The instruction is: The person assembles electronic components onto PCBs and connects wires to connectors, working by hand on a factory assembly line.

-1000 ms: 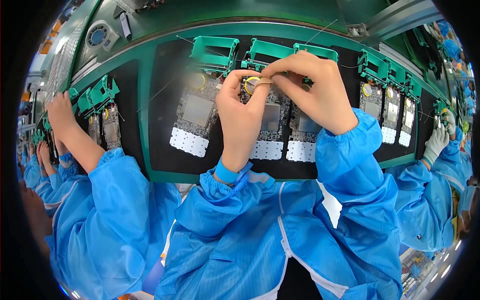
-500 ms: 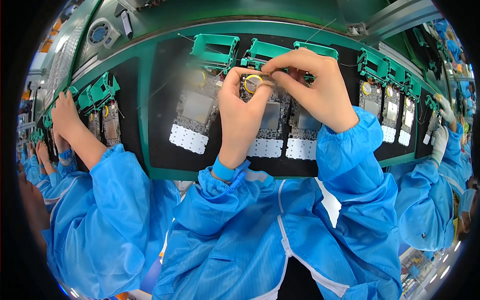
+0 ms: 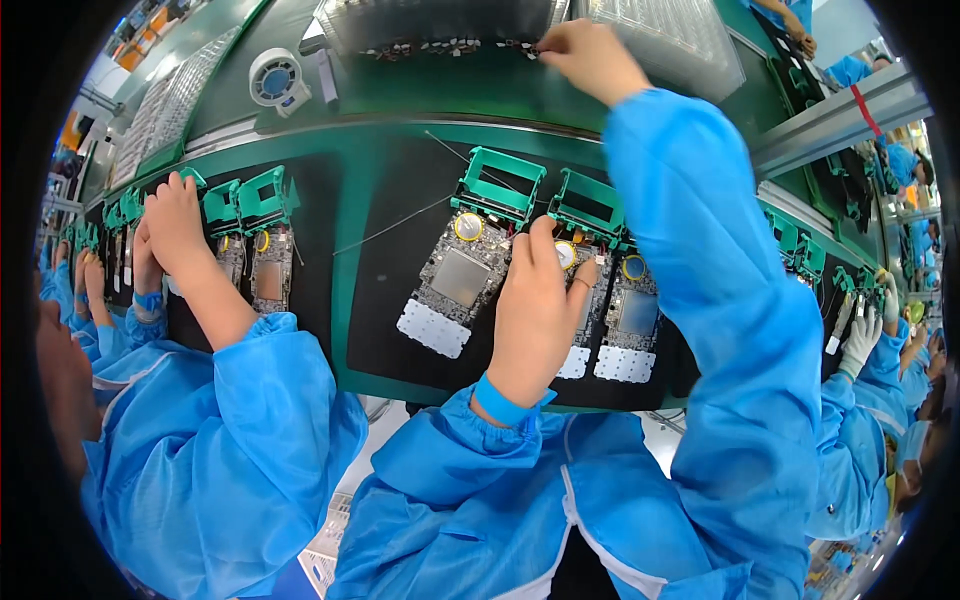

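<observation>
My left hand (image 3: 535,310) lies on the middle circuit board (image 3: 597,300), forefinger and thumb apart on either side of its round coin cell (image 3: 566,255). A small white piece shows beside the thumb tip. This board joins a green plastic frame (image 3: 588,203). My right hand (image 3: 592,60) is stretched far forward, fingertips pinched together at a row of tiny wired parts (image 3: 517,46); what is between them is too small to make out. To the left lies another board (image 3: 462,275) with its green frame (image 3: 502,185), and to the right a third board (image 3: 636,310).
Black mats (image 3: 390,320) cover the green bench. Behind are a small white fan (image 3: 277,82) and stacked clear trays (image 3: 680,40). At left, a co-worker's hand (image 3: 178,225) works over other boards; at right, a gloved hand (image 3: 862,340) is visible. A metal beam (image 3: 830,120) crosses the upper right.
Both hands were together at the top of the middle board. The right hand has left it and reached forward to the small parts; the left stays on the board. The whole view has shifted.
</observation>
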The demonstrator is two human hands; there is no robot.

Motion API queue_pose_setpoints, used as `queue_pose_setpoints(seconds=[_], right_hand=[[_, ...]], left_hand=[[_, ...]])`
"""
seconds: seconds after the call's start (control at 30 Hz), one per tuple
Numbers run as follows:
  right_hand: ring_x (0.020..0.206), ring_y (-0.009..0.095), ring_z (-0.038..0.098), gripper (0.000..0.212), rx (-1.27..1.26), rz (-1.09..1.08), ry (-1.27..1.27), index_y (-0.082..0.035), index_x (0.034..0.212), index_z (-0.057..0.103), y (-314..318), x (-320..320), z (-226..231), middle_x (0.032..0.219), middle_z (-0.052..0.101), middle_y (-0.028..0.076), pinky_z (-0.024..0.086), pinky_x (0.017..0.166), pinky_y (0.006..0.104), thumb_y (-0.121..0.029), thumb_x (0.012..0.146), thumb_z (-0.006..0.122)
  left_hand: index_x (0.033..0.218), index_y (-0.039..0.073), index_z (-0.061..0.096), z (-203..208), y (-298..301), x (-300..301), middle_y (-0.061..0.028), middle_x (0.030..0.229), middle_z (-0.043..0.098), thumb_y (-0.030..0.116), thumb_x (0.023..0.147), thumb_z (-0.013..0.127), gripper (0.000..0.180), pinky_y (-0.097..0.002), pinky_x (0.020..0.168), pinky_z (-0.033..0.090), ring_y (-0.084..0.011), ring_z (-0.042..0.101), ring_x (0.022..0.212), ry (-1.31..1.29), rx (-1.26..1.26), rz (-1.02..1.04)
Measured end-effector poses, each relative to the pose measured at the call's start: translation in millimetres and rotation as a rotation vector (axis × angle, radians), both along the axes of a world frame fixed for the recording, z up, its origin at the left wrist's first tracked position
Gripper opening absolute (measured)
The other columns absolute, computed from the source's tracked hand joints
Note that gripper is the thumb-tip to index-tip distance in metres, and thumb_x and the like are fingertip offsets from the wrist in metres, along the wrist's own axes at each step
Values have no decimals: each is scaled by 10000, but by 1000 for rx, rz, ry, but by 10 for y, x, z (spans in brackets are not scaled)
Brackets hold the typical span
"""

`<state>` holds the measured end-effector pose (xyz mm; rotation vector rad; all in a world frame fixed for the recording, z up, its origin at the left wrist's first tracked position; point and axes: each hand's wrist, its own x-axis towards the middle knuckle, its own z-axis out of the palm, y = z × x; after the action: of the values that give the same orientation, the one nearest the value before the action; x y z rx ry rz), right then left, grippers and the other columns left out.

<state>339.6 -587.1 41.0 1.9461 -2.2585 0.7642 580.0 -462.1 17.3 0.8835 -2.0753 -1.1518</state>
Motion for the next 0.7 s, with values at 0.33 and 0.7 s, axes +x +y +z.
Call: queue_pose_setpoints(seconds=[0.33, 0.7], right_hand=[[895, 290, 622, 185, 37, -335, 270, -75, 970, 671, -405, 284, -271, 936, 651, 130, 499, 807, 372, -165, 830, 592], [636, 139, 584, 208, -232, 805, -1071, 3, 916, 665, 1116, 128, 634, 805, 640, 54, 475, 587, 260, -177, 838, 596]], left_hand=[[1165, 12, 488, 217, 331, 307, -188, 1113, 476, 160, 770, 637, 447, -421, 825, 405, -341, 477, 1019, -178, -298, -49], [1032, 26, 529, -52, 635, -337, -107, 919, 461, 179, 685, 690, 412, -376, 680, 437, -279, 488, 863, -180, -404, -98]])
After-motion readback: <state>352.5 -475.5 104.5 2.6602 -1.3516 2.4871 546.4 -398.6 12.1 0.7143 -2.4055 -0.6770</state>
